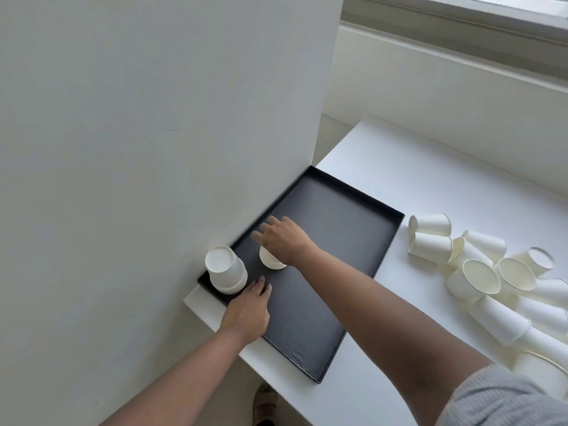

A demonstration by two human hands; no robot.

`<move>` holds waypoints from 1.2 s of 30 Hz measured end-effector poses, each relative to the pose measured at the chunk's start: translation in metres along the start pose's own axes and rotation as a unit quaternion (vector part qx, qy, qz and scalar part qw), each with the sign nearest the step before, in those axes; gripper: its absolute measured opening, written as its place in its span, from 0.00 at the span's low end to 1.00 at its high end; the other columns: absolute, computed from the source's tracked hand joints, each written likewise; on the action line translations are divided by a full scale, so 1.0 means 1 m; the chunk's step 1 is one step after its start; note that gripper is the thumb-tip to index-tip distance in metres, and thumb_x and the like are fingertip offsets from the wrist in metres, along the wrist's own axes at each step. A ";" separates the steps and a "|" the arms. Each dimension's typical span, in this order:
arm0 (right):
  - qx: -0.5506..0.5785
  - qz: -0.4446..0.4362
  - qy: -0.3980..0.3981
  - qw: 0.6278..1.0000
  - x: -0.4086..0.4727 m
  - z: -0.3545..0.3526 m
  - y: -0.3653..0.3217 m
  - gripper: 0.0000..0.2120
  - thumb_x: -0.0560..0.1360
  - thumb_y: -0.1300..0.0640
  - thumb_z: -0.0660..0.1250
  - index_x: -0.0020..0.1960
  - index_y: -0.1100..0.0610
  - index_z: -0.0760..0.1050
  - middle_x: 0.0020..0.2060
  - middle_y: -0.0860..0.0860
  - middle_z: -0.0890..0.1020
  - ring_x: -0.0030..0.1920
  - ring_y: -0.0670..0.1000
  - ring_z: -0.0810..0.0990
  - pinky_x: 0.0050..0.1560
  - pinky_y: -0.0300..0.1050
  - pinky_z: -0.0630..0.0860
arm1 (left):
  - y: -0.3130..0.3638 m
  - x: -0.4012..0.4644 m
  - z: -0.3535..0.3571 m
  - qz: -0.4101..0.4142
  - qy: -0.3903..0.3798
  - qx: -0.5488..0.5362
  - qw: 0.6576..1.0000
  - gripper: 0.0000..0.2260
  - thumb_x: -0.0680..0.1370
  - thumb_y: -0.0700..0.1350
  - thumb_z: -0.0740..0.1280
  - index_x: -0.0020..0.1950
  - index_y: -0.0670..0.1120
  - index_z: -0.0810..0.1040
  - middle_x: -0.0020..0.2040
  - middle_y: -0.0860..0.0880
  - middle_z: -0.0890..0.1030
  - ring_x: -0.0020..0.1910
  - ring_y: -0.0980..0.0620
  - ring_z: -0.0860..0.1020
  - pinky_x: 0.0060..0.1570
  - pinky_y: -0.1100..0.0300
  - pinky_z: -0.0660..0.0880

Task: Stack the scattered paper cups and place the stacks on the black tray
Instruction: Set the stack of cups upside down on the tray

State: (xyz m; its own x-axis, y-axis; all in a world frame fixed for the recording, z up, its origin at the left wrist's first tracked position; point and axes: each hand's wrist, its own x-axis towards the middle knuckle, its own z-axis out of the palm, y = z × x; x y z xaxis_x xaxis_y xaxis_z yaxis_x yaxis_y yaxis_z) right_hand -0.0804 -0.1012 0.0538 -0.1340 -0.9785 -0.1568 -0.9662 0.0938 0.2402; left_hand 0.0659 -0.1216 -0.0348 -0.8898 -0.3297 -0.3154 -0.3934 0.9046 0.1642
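The black tray (322, 272) lay on the white table (399, 186), its left edge against the wall. 2 stacks of upturned paper cups stood at its near-left end: the taller stack (226, 270) in the corner, the shorter stack (270, 260) just beside it. The right hand (284, 238) rested on top of the shorter stack, fingers spread and nearly straight. The left hand (249, 312) lay flat on the tray, fingertips just beside the taller stack. Loose cups (479, 272) lay scattered on the table right of the tray.
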 end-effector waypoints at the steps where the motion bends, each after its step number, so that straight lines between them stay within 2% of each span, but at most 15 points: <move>1: 0.017 -0.001 0.006 1.000 0.003 0.000 0.000 0.15 0.78 0.63 0.55 0.64 0.59 0.65 0.58 0.56 0.73 0.57 0.56 0.72 0.50 0.47 0.70 | -0.001 0.001 0.000 0.000 -0.003 0.003 1.000 0.24 0.80 0.43 0.51 0.77 0.44 0.51 0.78 0.45 0.50 0.76 0.51 0.53 0.73 0.59 0.54; 5: 0.088 0.021 0.020 0.996 0.004 0.005 0.004 0.19 0.76 0.65 0.57 0.66 0.60 0.63 0.61 0.58 0.69 0.57 0.58 0.73 0.57 0.49 0.69 | -0.002 0.004 0.001 0.010 -0.007 0.013 1.000 0.25 0.80 0.42 0.52 0.77 0.44 0.51 0.78 0.44 0.50 0.76 0.50 0.53 0.73 0.59 0.54; 8: 0.181 0.046 0.009 0.982 -0.002 0.008 0.013 0.28 0.70 0.66 0.67 0.68 0.58 0.62 0.61 0.58 0.68 0.59 0.58 0.71 0.60 0.46 0.66 | -0.001 0.005 0.002 0.011 -0.010 0.025 1.000 0.25 0.80 0.43 0.52 0.77 0.43 0.50 0.78 0.43 0.49 0.76 0.50 0.53 0.73 0.59 0.55; 11: 0.230 0.102 -0.016 0.968 -0.008 0.011 0.021 0.40 0.63 0.59 0.76 0.70 0.52 0.60 0.64 0.55 0.66 0.63 0.57 0.68 0.60 0.50 0.70 | 0.001 0.006 0.002 0.008 -0.011 0.030 0.999 0.25 0.80 0.43 0.53 0.76 0.43 0.51 0.78 0.42 0.50 0.76 0.49 0.54 0.73 0.58 0.57; 14: 0.285 0.170 -0.039 0.943 -0.012 0.012 0.024 0.35 0.66 0.53 0.72 0.69 0.46 0.60 0.62 0.53 0.67 0.58 0.58 0.72 0.46 0.48 0.73 | 0.002 0.008 0.000 0.006 -0.014 0.034 0.999 0.25 0.79 0.43 0.53 0.76 0.42 0.52 0.78 0.42 0.52 0.76 0.47 0.55 0.72 0.57 0.59; 16: 0.298 0.188 -0.040 0.935 -0.013 0.012 0.023 0.31 0.69 0.53 0.67 0.69 0.44 0.61 0.59 0.54 0.69 0.54 0.59 0.75 0.43 0.46 0.70 | 0.003 0.008 -0.001 0.005 -0.020 0.041 0.999 0.25 0.79 0.42 0.53 0.76 0.42 0.53 0.77 0.42 0.52 0.76 0.47 0.56 0.71 0.56 0.60; 23: 0.321 0.168 -0.021 0.932 -0.002 0.013 0.007 0.32 0.72 0.57 0.65 0.72 0.46 0.57 0.58 0.56 0.71 0.52 0.59 0.76 0.43 0.46 0.70 | 0.004 0.009 -0.002 0.004 -0.037 0.074 0.997 0.26 0.79 0.44 0.53 0.76 0.41 0.52 0.77 0.40 0.52 0.75 0.45 0.57 0.69 0.54 0.63; 28: 0.326 0.149 -0.008 0.933 0.008 0.015 -0.002 0.33 0.73 0.56 0.66 0.73 0.45 0.56 0.57 0.57 0.73 0.54 0.59 0.75 0.49 0.49 0.72 | 0.004 0.010 -0.003 0.007 -0.036 0.083 0.996 0.26 0.79 0.45 0.53 0.76 0.41 0.53 0.77 0.40 0.53 0.75 0.45 0.58 0.67 0.54 0.65; 36: 0.340 0.146 -0.006 0.929 0.015 0.018 -0.008 0.33 0.74 0.57 0.66 0.74 0.45 0.55 0.58 0.57 0.73 0.55 0.60 0.75 0.52 0.52 0.73 | 0.003 0.011 -0.003 0.011 -0.050 0.089 0.995 0.26 0.79 0.44 0.52 0.76 0.41 0.53 0.77 0.39 0.52 0.75 0.45 0.58 0.67 0.54 0.65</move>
State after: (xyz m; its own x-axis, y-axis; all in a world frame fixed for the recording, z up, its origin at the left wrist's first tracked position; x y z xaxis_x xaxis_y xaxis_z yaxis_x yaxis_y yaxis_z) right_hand -0.0784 -0.1129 0.0324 -0.4100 -0.8919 -0.1906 -0.8045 0.4521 -0.3852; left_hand 0.0539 -0.1238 -0.0348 -0.8667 -0.2882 -0.4071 -0.3182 0.9480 0.0062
